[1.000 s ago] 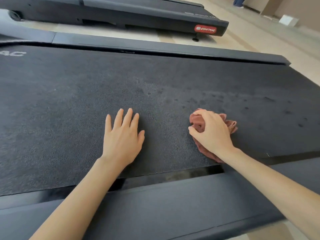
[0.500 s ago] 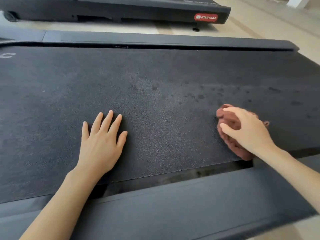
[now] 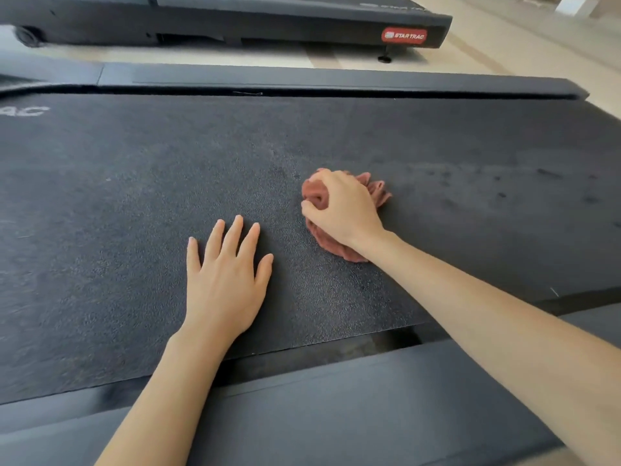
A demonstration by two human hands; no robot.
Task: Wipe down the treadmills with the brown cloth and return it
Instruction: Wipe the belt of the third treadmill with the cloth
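A wide black treadmill belt point(image 3: 134, 203) fills most of the head view. My right hand point(image 3: 342, 210) grips a bunched brown cloth point(image 3: 378, 191) and presses it on the belt, right of centre. Most of the cloth is hidden under the hand. My left hand point(image 3: 225, 280) rests flat on the belt with straight, spread fingers, just left of and nearer than the cloth. Dark damp spots point(image 3: 544, 176) mark the belt to the right.
The treadmill's near side rail point(image 3: 336, 415) runs along the bottom and its far rail point(image 3: 336, 79) along the top. A second treadmill point(image 3: 268, 18) with a red Star Trac badge point(image 3: 404, 36) stands beyond a strip of pale floor point(image 3: 504, 52).
My right hand has dragged the cloth left across the belt, closer to my left hand, after swinging right half a second ago. The left hand stays flat on the belt.
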